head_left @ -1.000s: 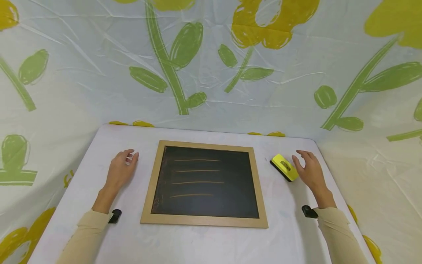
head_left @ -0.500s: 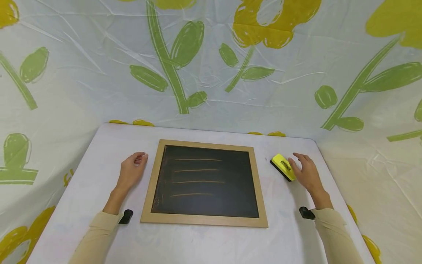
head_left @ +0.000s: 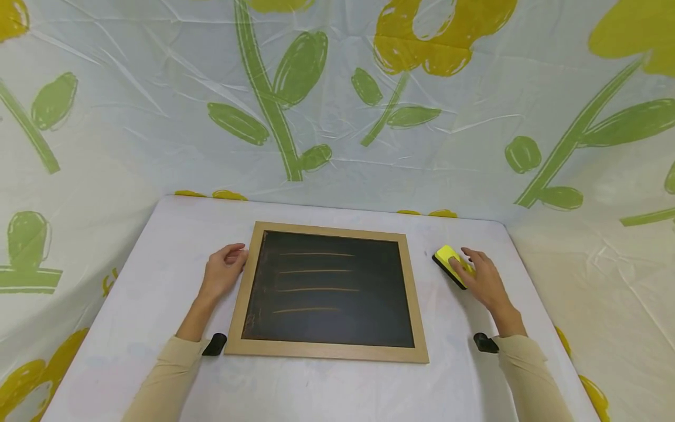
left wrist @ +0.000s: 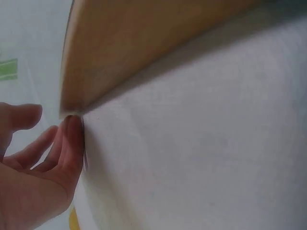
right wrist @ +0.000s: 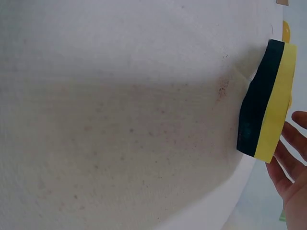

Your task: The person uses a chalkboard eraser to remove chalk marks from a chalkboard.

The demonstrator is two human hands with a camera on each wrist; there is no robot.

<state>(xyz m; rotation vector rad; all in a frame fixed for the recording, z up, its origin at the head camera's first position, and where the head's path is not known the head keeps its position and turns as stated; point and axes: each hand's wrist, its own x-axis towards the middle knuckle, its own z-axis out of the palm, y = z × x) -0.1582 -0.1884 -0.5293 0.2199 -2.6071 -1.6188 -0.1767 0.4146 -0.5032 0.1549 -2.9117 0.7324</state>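
A chalkboard (head_left: 379, 281) with a light wooden frame lies flat on the white table, bearing several orange chalk lines. My left hand (head_left: 220, 275) is at the left side of that frame, fingers loosely bent and holding nothing. In the left wrist view, the fingertips of my left hand (left wrist: 57, 167) are right at a corner of the frame (left wrist: 120, 43). To the right of the board lies a yellow board eraser (head_left: 445, 256) with a black felt base. My right hand (head_left: 487, 284) reaches over it, thumb overlapping its top. The right wrist view shows relaxed fingers (right wrist: 288, 160) beside the eraser (right wrist: 274, 105).
The white-covered table (head_left: 316, 392) ends at a back edge against a flower-printed curtain (head_left: 337, 193). Black wrist cameras sit at the left cuff (head_left: 214, 344) and the right cuff (head_left: 486, 343). Reddish specks mark the cloth (right wrist: 223, 88) near the eraser.
My left hand has moved right, up to the chalkboard's frame. My right hand has shifted left, and its thumb now overlaps the eraser. Board and eraser have stayed in place.
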